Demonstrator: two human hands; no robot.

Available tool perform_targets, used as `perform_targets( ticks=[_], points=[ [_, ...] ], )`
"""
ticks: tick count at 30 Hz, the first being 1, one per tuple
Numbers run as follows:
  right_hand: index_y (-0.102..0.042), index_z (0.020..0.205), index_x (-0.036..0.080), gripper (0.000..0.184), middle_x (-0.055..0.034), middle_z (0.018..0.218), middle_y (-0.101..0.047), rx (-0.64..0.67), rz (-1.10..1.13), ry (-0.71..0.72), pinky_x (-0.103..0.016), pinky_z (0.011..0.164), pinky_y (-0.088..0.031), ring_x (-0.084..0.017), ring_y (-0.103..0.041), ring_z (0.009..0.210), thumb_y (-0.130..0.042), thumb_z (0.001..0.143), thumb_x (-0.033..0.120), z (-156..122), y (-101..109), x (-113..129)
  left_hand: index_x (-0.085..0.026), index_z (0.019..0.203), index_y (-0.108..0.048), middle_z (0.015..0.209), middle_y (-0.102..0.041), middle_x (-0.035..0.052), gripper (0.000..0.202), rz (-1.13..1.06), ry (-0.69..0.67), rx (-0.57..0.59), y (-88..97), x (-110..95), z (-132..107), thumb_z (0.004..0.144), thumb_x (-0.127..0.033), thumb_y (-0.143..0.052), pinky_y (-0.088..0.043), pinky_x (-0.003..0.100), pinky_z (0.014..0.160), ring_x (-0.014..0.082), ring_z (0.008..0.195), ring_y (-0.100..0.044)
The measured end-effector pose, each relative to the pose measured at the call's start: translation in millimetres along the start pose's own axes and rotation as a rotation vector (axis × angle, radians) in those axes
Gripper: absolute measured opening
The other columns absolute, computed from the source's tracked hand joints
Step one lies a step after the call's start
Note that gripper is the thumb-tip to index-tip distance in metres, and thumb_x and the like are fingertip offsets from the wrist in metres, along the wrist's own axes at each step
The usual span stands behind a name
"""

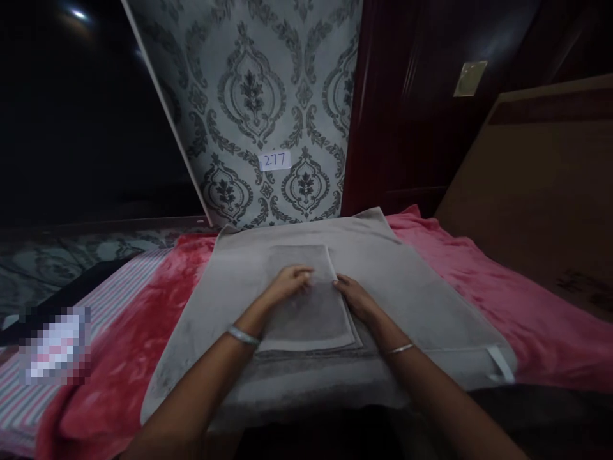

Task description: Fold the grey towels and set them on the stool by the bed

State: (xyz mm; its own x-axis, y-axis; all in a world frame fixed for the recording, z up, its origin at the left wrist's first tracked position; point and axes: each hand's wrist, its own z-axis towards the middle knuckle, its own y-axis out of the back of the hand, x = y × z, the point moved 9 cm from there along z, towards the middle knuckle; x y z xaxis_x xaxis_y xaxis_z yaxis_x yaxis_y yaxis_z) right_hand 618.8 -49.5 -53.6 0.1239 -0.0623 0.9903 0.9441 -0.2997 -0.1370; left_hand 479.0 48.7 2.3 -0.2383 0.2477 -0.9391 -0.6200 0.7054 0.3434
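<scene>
A grey cloth folded into a rectangle [316,322] lies in front of me, its layered pale edges showing along the right and near sides. My left hand [290,283] is above its middle with bent fingers, blurred by motion; I cannot tell whether they touch it. At the right edge of the folded cloth, my right hand [355,299] has its fingers bent against the layers, with the fingertips at the rim. The thumb's position is hard to make out. Underneath is a larger grey cloth [407,281], spread flat, with a pale tag [500,364] at its near right corner.
Red plush blanket [129,345] shows at the left, and a pinker stretch [483,275] at the right. Striped fabric [119,281] lies farther left. A patterned wall [306,115] with a "277" label [274,160] rises behind; a brown panel [536,185] stands at right.
</scene>
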Motion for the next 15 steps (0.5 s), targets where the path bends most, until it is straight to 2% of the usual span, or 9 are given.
perform_targets(
  ticks=[1, 2, 4, 5, 7, 11, 15],
  points=[
    [-0.071, 0.105, 0.018, 0.037, -0.0056, 0.092, -0.077, -0.028, -0.027, -0.005, -0.038, 0.081, -0.058, -0.026, -0.072, 0.086, -0.066, 0.074, 0.038, 3.4, 0.6, 0.5, -0.013, 0.113, -0.072, 0.077, -0.070, 0.0060, 0.045, 0.013, -0.035, -0.182, 35.0, 2.0, -3.6, 0.078, -0.040, -0.066, -0.053, 0.030, 0.063, 0.0186, 0.066, -0.067],
    [-0.071, 0.106, 0.018, 0.037, -0.0052, 0.091, -0.077, -0.053, -0.058, -0.012, -0.037, 0.079, -0.059, -0.026, -0.072, 0.085, -0.065, 0.074, 0.035, 7.4, 0.5, 1.0, -0.014, 0.113, -0.072, 0.086, -0.072, 0.0081, 0.043, 0.026, -0.052, -0.297, 62.0, 5.9, -8.5, 0.079, -0.039, -0.064, -0.055, 0.032, 0.071, 0.0204, 0.077, -0.069],
    [-0.071, 0.108, 0.018, 0.038, -0.0042, 0.087, -0.076, -0.087, -0.109, -0.021, -0.035, 0.074, -0.059, -0.025, -0.072, 0.082, -0.063, 0.073, 0.030, 16.2, -0.6, 2.6, -0.014, 0.116, -0.070, 0.104, -0.072, 0.0116, 0.044, 0.045, -0.064, -0.455, 99.6, 18.3, -19.7, 0.080, -0.038, -0.061, -0.054, 0.037, 0.085, 0.0235, 0.095, -0.067],
    [-0.071, 0.109, 0.018, 0.040, -0.0035, 0.086, -0.076, -0.102, -0.124, -0.017, -0.035, 0.073, -0.059, -0.025, -0.071, 0.082, -0.062, 0.072, 0.028, 20.3, 0.0, 4.1, -0.014, 0.119, -0.069, 0.111, -0.071, 0.0127, 0.046, 0.051, -0.066, -0.493, 109.2, 26.4, -24.4, 0.081, -0.038, -0.059, -0.053, 0.039, 0.091, 0.0245, 0.102, -0.066],
    [-0.070, 0.113, 0.019, 0.045, -0.0020, 0.090, -0.076, -0.144, -0.151, 0.008, -0.034, 0.076, -0.058, -0.024, -0.071, 0.086, -0.060, 0.070, 0.026, 25.2, 7.2, 8.5, -0.016, 0.120, -0.069, 0.118, -0.069, 0.0130, 0.046, 0.073, -0.102, -0.538, 115.5, 41.5, -31.8, 0.081, -0.038, -0.059, -0.050, 0.042, 0.100, 0.0258, 0.110, -0.064],
    [-0.069, 0.118, 0.021, 0.051, -0.0009, 0.105, -0.075, -0.279, -0.262, 0.055, -0.035, 0.089, -0.055, -0.023, -0.068, 0.098, -0.059, 0.069, 0.025, 17.6, 41.0, 13.3, -0.020, 0.114, -0.073, 0.125, -0.068, 0.0106, 0.039, 0.199, -0.260, -0.494, 96.7, 55.5, -32.6, 0.081, -0.039, -0.061, -0.042, 0.044, 0.112, 0.0255, 0.122, -0.060],
    [-0.070, 0.115, 0.019, 0.049, -0.0045, 0.106, -0.075, -0.339, -0.338, 0.028, -0.037, 0.091, -0.055, -0.025, -0.069, 0.098, -0.058, 0.068, 0.023, 5.4, 62.7, 3.4, -0.021, 0.113, -0.074, 0.127, -0.068, 0.0118, 0.037, 0.300, -0.282, -0.501, 87.8, 59.2, -28.4, 0.082, -0.034, -0.059, -0.042, 0.048, 0.112, 0.0278, 0.123, -0.060]
  ],
)
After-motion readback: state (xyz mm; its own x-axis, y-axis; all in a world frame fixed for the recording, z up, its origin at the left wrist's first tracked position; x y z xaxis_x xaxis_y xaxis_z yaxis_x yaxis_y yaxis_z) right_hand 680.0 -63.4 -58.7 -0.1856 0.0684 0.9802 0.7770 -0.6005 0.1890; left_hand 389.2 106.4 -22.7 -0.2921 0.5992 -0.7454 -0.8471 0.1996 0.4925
